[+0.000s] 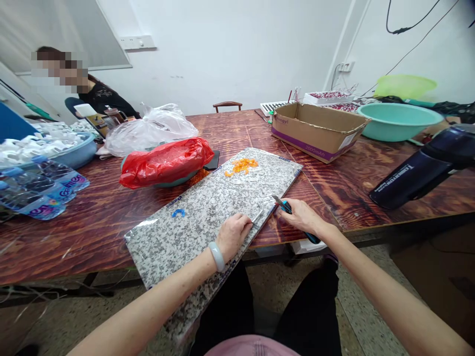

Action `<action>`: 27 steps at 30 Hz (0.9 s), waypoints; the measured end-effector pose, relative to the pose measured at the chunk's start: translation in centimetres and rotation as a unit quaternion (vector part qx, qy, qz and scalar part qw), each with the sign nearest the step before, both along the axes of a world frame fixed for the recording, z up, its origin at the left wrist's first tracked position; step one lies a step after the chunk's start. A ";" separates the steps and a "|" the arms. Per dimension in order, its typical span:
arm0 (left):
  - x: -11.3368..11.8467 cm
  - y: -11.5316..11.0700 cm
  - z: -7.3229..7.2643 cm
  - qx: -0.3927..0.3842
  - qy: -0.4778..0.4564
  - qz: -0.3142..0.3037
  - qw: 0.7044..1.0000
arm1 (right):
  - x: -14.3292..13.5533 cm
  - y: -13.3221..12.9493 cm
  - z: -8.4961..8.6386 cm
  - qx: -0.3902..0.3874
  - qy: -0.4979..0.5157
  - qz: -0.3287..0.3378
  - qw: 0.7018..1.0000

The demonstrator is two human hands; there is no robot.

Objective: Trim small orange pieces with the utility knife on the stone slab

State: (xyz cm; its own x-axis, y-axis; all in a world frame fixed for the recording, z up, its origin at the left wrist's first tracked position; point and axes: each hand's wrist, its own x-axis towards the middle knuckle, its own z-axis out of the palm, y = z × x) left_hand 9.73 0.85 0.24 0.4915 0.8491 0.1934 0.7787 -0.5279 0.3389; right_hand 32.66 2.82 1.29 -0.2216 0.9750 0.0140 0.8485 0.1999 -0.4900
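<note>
Seeing at far left a blue basin (88, 150) of white parts, water bottles (31, 195) just in front, and a seated person (106, 99) in a dark top beyond. Passing next to a translucent white bag (150, 129) on the wood-grained table (226, 126), then, nearer, to a red bag (166, 160) lying over a bowl (178, 181). Finding blue pieces (178, 212) on the left part of a speckled grey board (208, 207) jutting past the table's front edge. Pinching a thin pale strip (257, 215) between left hand (233, 235) thumb and fingertips at the board's near side, being unable to tell contact with the surface. Noticing orange pieces (244, 165) heaped toward the board's far end. Gripping a blue-and-black tool (312, 238) in the right hand (301, 215), fingers curling around the handle, holding the grey tip over the board's right edge, near the strip. Seeing farther right an open cardboard box (309, 133), a turquoise basin (401, 122) just beside, and, nearer, a dark flask (411, 173).
</note>
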 end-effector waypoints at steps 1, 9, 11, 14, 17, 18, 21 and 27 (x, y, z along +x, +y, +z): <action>0.1 -0.1 0.1 0.003 0.012 0.000 1.000 | -0.2 -0.1 -0.1 -0.002 0.005 0.005 1.000; 0.5 -1.2 0.5 0.037 0.115 -0.012 0.993 | -0.8 -0.8 0.3 -0.026 -0.015 0.007 1.000; 0.5 -1.4 0.6 0.036 0.115 -0.015 0.993 | -0.8 -0.9 0.3 -0.033 -0.018 -0.001 0.999; 0.3 -1.6 0.8 0.021 0.100 -0.020 0.995 | -0.9 -0.9 0.1 -0.019 0.000 0.000 1.000; 0.2 -1.4 0.7 0.002 0.057 -0.002 0.998 | -1.1 -0.9 -0.3 -0.014 0.031 0.002 0.999; 0.2 -1.2 0.7 -0.002 0.041 0.006 0.999 | -1.2 -0.9 -0.4 -0.025 0.046 0.001 0.999; 0.3 -0.8 0.4 -0.008 0.009 0.017 1.000 | -1.6 -0.9 -0.6 -0.075 0.109 -0.004 0.991; 0.4 -0.4 0.0 0.004 -0.016 0.021 1.000 | -2.2 -1.0 -1.0 -0.149 0.234 0.005 0.961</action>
State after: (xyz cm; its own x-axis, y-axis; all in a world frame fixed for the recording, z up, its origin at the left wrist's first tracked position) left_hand 10.13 0.47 0.20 0.4498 0.8670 0.2145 0.7890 -0.4983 0.3594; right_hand 30.47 1.83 0.27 -0.2686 0.9490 -0.1653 0.5200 -0.0016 -0.8542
